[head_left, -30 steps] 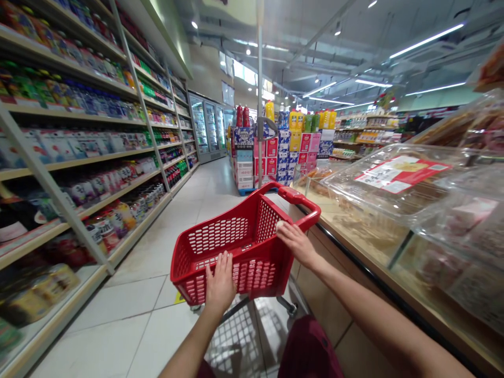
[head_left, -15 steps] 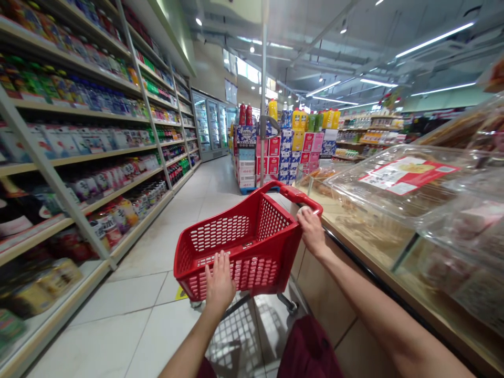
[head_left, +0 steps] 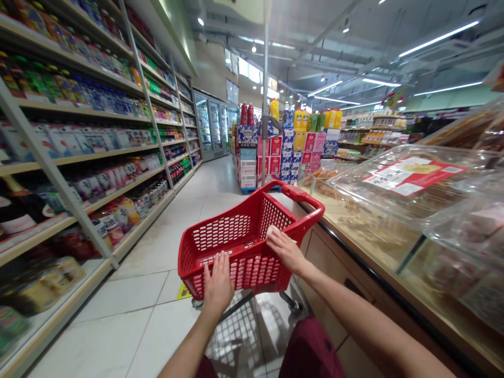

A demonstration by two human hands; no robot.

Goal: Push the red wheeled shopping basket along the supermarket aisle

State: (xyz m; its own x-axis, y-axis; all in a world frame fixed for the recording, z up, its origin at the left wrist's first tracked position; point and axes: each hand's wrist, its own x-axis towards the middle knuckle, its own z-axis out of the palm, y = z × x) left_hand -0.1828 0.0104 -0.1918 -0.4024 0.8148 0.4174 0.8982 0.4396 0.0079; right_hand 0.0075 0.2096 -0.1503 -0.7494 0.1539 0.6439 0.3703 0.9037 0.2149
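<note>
Taking the middle of the view as a dial, a red plastic shopping cart (head_left: 252,262) is set just below the hub, toward 6 o'clock. Its near rim is touched by the left hand (head_left: 219,283), at 7 o'clock, laid flat with the fingers extended and nothing gripped. At 5 o'clock, a small white cloth-like wad (head_left: 271,231) is held under the fingers of the right hand (head_left: 285,251) and pressed to the same rim. At 3 o'clock, a clear clamshell food pack (head_left: 374,198) is topped by a white-and-red label (head_left: 415,175); dark characters are printed on it, too blurred to be read. Red, pink and blue-and-white cartons (head_left: 275,149) are stacked toward 1 to 2 o'clock, their print too small to be made out. Drinks shelving (head_left: 79,159) is seen at 9 o'clock, its bottle brands illegible. A yellow floor sticker (head_left: 183,292) with a dark mark is partly covered by the cart, near 7 o'clock.
</note>
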